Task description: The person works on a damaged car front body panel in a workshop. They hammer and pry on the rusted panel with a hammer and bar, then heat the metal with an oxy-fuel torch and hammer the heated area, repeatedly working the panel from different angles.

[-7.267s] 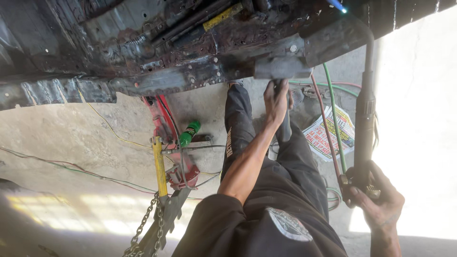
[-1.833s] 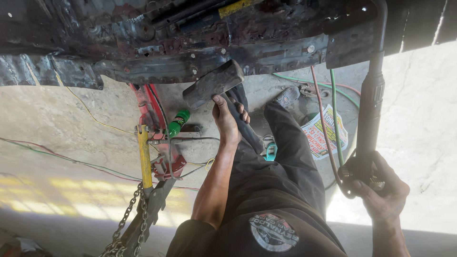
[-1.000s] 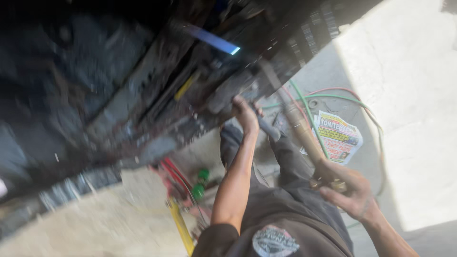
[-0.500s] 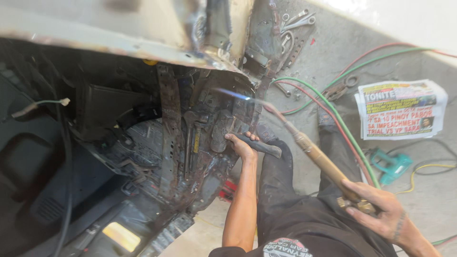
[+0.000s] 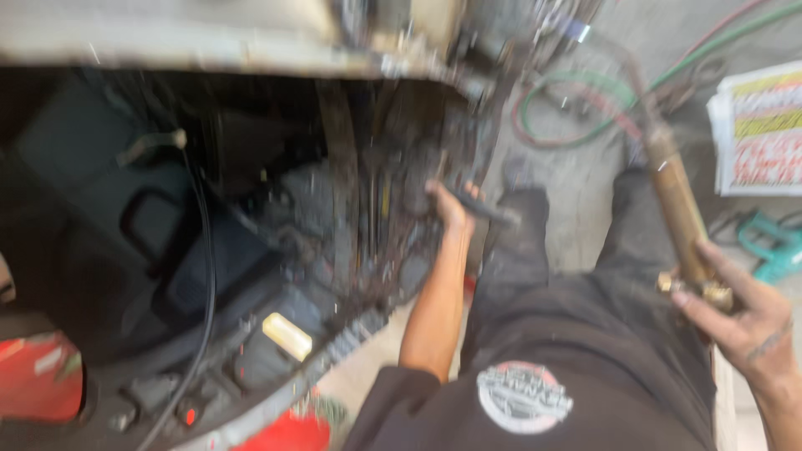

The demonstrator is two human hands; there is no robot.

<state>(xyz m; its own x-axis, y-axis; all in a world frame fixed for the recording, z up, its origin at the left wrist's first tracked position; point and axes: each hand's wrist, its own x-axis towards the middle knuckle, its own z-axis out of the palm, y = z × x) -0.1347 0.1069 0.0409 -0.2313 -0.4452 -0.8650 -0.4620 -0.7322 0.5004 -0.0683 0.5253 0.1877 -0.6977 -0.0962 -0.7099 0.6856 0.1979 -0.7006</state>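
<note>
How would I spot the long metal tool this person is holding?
Start at the person's dark trousers, then look to the right hand. From it a brass-coloured torch rises toward the green and red hoses, the only long golden tube here.

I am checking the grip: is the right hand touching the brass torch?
Touching. The head view shows the right hand with its fingers closed around the lower end of the brass torch.
</note>
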